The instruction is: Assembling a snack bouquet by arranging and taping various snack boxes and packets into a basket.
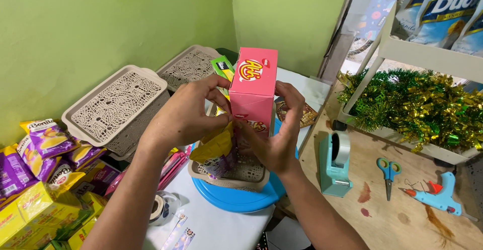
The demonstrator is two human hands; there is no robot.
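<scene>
— Holding the pink box (253, 91) upright over the basket (229, 177), are we?
— Yes: our left hand (188, 116) is pinching its lower edge along with a yellow wrapper (214, 147), and our right hand (276, 136) is gripping the other side.
— It's looking light, thin card that dents easily.
— So we're keeping to the corners, low down.

left hand (188, 114) and right hand (279, 134) holding pink box (254, 91), over basket (229, 179)

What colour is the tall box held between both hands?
Pink, with a red and yellow oval mark; the box shows best in the head view.
</scene>
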